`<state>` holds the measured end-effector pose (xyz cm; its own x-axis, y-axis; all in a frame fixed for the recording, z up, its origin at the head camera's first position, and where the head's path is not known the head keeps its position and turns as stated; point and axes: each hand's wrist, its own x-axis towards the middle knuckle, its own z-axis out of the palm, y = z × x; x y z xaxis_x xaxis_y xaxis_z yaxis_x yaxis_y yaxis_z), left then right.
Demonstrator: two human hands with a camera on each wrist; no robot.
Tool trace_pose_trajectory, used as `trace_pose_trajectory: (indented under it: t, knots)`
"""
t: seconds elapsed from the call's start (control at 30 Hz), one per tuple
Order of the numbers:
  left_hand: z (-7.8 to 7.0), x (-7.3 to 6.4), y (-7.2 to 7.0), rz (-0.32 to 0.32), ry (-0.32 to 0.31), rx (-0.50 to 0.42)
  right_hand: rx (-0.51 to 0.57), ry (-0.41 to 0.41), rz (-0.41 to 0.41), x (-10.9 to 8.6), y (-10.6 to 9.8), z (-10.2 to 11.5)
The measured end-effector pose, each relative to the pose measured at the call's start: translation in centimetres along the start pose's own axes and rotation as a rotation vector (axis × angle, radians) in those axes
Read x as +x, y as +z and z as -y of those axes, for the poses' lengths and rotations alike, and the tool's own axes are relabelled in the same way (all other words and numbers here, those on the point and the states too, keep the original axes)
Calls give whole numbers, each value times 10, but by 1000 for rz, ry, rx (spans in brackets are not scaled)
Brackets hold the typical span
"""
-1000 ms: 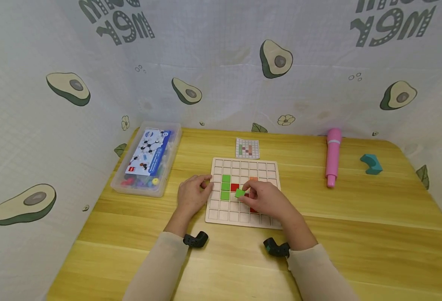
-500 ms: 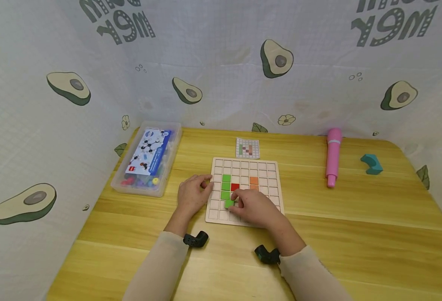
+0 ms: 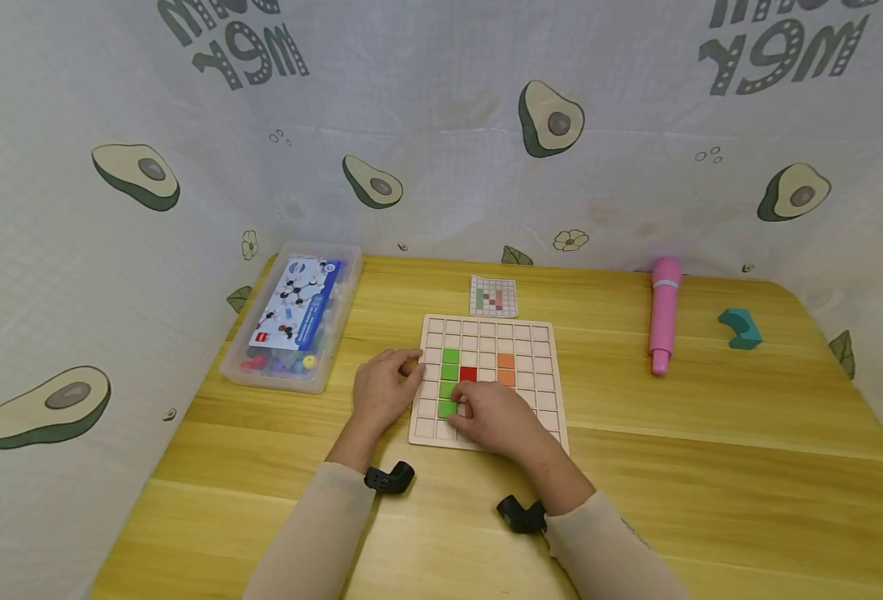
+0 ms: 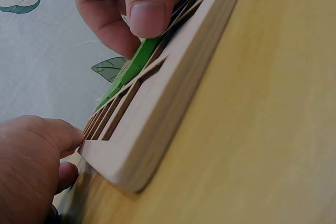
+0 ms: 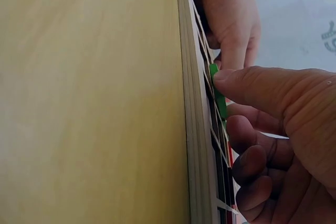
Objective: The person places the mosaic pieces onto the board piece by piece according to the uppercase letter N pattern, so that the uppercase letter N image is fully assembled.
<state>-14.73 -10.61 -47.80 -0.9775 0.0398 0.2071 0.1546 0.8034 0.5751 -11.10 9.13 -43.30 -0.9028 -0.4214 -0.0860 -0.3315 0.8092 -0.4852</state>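
Observation:
A wooden grid board [image 3: 426, 427] lies on the table with a column of green tiles [image 3: 450, 357] on its left side. My right hand [image 3: 503, 417] pinches the lowest green tile [image 3: 447, 409] between thumb and index finger, at a square under the others. In the right wrist view the thumb touches that green tile [image 5: 218, 93], which looks slightly tilted. At the board's left edge rests my left hand [image 3: 383, 387], its fingertips touching the rim. A red tile [image 3: 469, 373] and two orange tiles [image 3: 506, 369] sit in other squares; my right hand hides part of the grid.
A small printed pattern card [image 3: 494, 297] lies behind the board. To the left stands a clear plastic box [image 3: 321, 379] of coloured pieces. A pink microphone-like toy [image 3: 664, 321] and a teal curved block [image 3: 743, 328] lie on the right. A printed curtain [image 3: 441, 125] hangs behind.
My right hand has moved left and toward me with the green tile, from the board's middle to the bottom of the green column. Orange tiles came into view. My left hand stayed put.

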Motion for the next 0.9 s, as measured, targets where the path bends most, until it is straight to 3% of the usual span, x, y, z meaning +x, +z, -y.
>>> trace_pose_trajectory:
  t: [0.57,0.9]
  knots:
    - [-1,1,-1,3,1,-4,-31,0,-8,2,1,-1]
    - [-2,1,1,2,1,-10,-2,71,-41,0,-14,-9]
